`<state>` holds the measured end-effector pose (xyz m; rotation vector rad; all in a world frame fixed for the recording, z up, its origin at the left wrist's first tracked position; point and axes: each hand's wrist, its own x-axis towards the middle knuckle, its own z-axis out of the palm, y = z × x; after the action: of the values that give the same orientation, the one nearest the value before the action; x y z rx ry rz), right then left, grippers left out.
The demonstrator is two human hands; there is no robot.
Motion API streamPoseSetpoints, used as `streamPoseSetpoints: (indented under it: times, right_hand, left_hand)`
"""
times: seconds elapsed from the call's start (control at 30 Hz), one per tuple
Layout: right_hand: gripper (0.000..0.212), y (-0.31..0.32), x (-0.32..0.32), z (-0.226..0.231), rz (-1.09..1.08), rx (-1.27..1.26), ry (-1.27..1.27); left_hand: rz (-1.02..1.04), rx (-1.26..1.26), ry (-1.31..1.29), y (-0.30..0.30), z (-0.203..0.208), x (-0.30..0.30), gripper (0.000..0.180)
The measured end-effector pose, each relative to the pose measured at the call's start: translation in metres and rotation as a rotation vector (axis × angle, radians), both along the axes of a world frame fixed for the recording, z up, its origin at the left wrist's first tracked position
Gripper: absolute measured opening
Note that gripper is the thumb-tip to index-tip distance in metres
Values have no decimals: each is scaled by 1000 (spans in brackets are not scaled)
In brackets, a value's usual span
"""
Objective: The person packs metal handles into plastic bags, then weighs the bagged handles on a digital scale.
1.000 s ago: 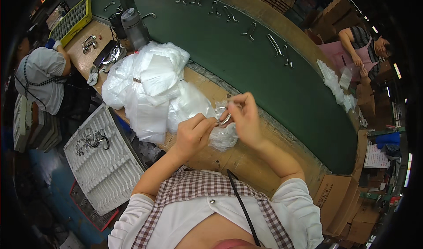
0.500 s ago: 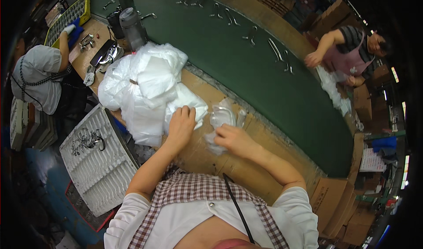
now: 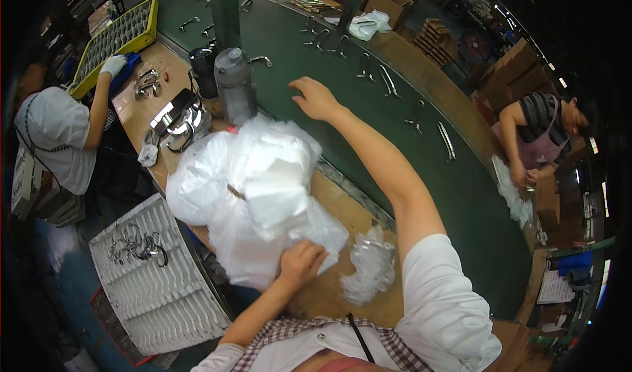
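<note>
My left hand is closed, its curled fingers on the lower edge of a big pile of clear plastic bags. My right hand is stretched out over the green conveyor belt, fingers apart and nothing in them. A shiny curved metal handle lies on the belt to its left, apart from it. On the wooden bench, right of my left hand, lies a crumpled clear plastic packet; what is inside it is hard to make out.
A grey bottle and a black cup stand behind the bags. More metal handles lie along the belt. A white ridged tray holds several metal parts. Co-workers stand at the left and across the belt.
My right hand has left the plastic packet and reached forward over the belt. My left hand stays at the bags. The view has shifted, and the belt parts appear in other places.
</note>
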<state>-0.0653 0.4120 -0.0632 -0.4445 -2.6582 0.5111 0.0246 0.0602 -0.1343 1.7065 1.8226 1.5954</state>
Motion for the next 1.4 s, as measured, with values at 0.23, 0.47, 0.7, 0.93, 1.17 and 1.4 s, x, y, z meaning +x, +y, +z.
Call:
streamPoseSetpoints:
  times: [0.23,0.47,0.7,0.93,1.17,1.4]
  right_hand:
    - [52,46,-123,-28,-186,184,-220]
    - [41,75,-117,-59,-170,406,-141]
    - [10,0,21,-43,-116,418,-213]
    - [6,-131,194,55,-370,-728,304]
    - [8,-224,280,85,-248,-1563,431]
    - [4,-294,287,77,-309,-1025,771]
  left_hand:
    - [-24,0,-22,-5,-3,-6,17]
    - [-74,-1,-43,-7,0,-3,19]
    - [-5,-3,-76,-7,-9,0,18]
    - [-57,86,-139,0,8,-5,11]
    - [-8,70,-150,-5,69,10,10]
    - [-144,75,-8,-27,124,50,4]
